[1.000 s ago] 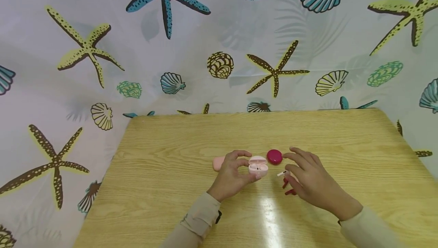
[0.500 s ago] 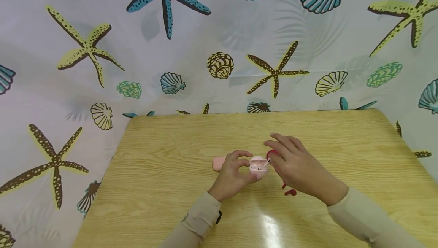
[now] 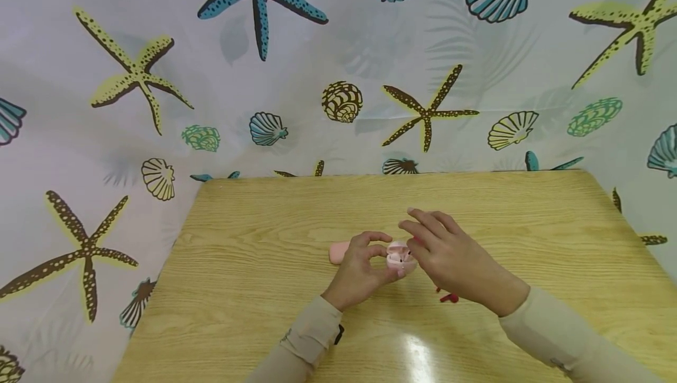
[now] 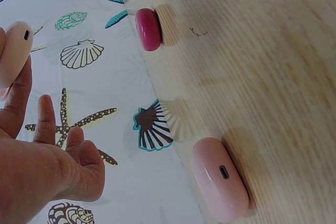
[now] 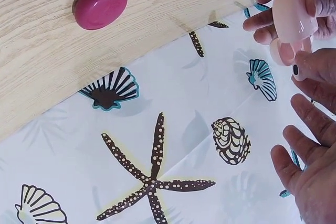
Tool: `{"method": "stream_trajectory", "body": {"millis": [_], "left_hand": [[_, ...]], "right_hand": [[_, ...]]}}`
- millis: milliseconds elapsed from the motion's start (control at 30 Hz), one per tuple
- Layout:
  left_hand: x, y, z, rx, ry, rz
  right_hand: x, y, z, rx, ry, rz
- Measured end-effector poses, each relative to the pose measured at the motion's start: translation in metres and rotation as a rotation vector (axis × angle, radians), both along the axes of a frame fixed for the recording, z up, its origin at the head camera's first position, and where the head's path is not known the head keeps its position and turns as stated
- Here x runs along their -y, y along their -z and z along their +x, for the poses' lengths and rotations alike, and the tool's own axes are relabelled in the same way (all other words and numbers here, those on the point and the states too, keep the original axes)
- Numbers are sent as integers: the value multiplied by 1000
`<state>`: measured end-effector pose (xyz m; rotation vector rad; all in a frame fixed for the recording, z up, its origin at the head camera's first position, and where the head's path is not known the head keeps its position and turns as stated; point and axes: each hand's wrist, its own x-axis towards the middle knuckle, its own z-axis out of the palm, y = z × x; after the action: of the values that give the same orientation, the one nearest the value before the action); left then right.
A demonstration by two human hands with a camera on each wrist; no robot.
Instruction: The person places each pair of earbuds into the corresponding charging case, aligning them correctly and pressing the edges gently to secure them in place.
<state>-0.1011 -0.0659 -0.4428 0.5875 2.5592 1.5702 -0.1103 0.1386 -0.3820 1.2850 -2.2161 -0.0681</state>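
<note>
My left hand (image 3: pixel 359 268) holds a pale pink earbud case (image 3: pixel 400 264) above the table, its lid raised. One white-pink earbud seems to sit inside the case. From the right, my right hand (image 3: pixel 460 259) reaches to the open case, thumb and forefinger together at its edge. In the right wrist view they pinch a small earbud (image 5: pixel 295 70), of which only a dark end shows beside the case (image 5: pixel 294 17). The other fingers of my right hand are spread.
A magenta earbud case (image 5: pixel 101 5) lies on the wooden table (image 3: pixel 275 212), mostly behind my right hand in the head view. Another pink case (image 4: pixel 220 179) lies left of my left hand. Red earbuds (image 3: pixel 449 298) lie below my right hand. A patterned cloth (image 3: pixel 296 77) hangs behind.
My right hand has carried the earbud leftward from above the red earbuds to the open case, and its fingertips now sit at the case. My left hand stays nearly still.
</note>
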Motion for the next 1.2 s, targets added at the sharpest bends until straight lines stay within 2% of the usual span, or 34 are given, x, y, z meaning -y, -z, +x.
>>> {"method": "stream_trajectory", "body": {"millis": [467,900,1200], "left_hand": [[0,-2,1,7,-3,-22],[0,0,2,-3,-9,-18],[1,1,2,-12,-8,-18]], "right_hand": [[3,3,2,-8,-35,-8],[5,4,2,-42,-67,-14],[4,5,1,-37,-76,29]]}}
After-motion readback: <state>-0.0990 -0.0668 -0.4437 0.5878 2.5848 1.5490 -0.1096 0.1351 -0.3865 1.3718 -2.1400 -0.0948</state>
